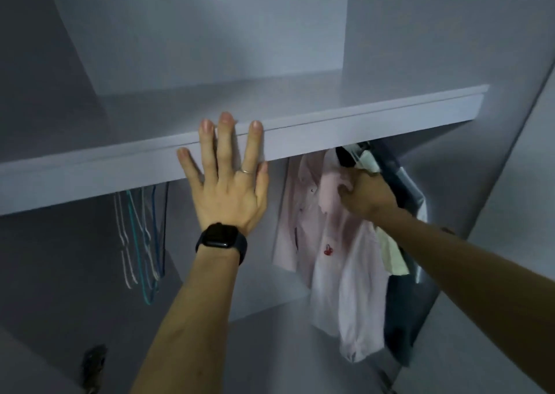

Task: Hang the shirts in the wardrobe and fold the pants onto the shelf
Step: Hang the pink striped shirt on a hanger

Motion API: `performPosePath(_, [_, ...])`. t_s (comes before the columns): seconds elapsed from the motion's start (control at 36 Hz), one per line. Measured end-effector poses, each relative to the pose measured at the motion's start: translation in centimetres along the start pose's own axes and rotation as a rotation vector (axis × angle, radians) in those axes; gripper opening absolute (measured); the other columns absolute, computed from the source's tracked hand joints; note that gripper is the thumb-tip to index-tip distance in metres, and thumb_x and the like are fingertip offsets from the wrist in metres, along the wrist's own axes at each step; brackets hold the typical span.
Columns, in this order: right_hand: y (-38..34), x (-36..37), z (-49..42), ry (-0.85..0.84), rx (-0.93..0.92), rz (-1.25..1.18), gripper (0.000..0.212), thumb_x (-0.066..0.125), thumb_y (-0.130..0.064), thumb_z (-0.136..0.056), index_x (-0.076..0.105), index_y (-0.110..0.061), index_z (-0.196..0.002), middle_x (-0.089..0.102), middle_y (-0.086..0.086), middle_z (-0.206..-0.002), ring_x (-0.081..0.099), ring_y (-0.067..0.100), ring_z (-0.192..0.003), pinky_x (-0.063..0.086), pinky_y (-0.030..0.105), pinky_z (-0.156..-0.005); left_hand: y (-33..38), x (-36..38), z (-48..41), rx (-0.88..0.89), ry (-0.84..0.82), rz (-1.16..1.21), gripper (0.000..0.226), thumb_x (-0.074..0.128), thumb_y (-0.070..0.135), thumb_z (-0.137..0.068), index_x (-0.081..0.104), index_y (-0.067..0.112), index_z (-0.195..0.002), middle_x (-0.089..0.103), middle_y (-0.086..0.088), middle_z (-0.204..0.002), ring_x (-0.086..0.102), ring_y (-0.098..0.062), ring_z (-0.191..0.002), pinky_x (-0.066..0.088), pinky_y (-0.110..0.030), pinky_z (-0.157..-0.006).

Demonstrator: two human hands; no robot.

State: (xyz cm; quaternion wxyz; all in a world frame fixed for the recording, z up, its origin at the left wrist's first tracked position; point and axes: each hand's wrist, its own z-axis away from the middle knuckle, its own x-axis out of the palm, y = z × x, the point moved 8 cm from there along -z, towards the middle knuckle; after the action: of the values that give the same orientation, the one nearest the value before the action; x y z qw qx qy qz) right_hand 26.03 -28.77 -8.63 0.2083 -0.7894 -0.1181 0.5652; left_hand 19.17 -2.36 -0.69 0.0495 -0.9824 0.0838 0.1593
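My left hand (228,177) lies flat with straight fingers against the front edge of the wardrobe shelf (375,123). Below the shelf on the right hangs a pale pink shirt (333,261) with a small red emblem. My right hand (365,197) grips this shirt's fabric near the collar, just under the shelf. Behind it hang a cream garment (390,252) and a dark blue garment (405,318). The hanging rail is hidden by the shelf.
Several bare hangers (141,237), white, teal and blue, hang under the shelf on the left. The wardrobe's side wall (495,213) stands close on the right. A dark object (94,363) lies low at the bottom left.
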Motion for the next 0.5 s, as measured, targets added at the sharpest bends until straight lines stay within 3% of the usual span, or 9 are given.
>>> performPosePath(0.11, [-1.7, -3.9, 6.8, 0.05, -0.141, -0.1, 0.041, 0.06, -0.026, -0.098, 0.06, -0.021, -0.139, 0.06, 0.006, -0.14, 0.049, 0.033, -0.129, 0.043, 0.037, -0.106, 0.0, -0.3, -0.8, -0.071, -0.145, 0.023, 0.069, 0.049, 0.038, -0.099, 0.016, 0.026, -0.159, 0.019, -0.02, -0.164, 0.015, -0.044, -0.15, 0.002, -0.067, -0.117])
performPosePath(0.28, [1.4, -10.5, 19.1, 0.121, -0.077, -0.255, 0.038, 0.061, -0.027, -0.099, 0.06, -0.029, -0.136, 0.06, -0.011, -0.137, 0.047, 0.013, -0.13, 0.03, 0.019, -0.105, 2.2, -2.7, -0.2, -0.23, -0.326, 0.171, 0.078, 0.048, 0.047, -0.095, 0.011, 0.027, -0.161, 0.004, -0.023, -0.166, 0.001, -0.045, -0.152, 0.001, -0.064, -0.118])
performPosePath(0.39, [4.9, -13.4, 25.7, 0.217, -0.008, -0.362, 0.032, 0.067, -0.017, -0.096, 0.067, -0.023, -0.127, 0.057, -0.021, -0.124, 0.047, -0.007, -0.115, 0.024, -0.003, -0.098, 7.8, -3.9, 2.7, -0.124, -0.483, 0.424, 0.075, 0.05, 0.043, -0.093, 0.017, 0.03, -0.16, 0.005, -0.012, -0.168, 0.005, -0.034, -0.154, 0.007, -0.064, -0.119])
performPosePath(0.5, [10.1, -14.4, 31.3, 0.269, 0.07, -0.371, 0.032, 0.069, -0.015, -0.093, 0.068, -0.022, -0.124, 0.057, -0.026, -0.124, 0.05, 0.0, -0.12, 0.029, 0.002, -0.102, 18.2, -5.7, 9.7, -0.024, -0.708, 0.692, 0.07, 0.054, 0.034, -0.093, 0.029, 0.028, -0.157, 0.02, -0.008, -0.166, 0.022, -0.029, -0.151, 0.025, -0.061, -0.116])
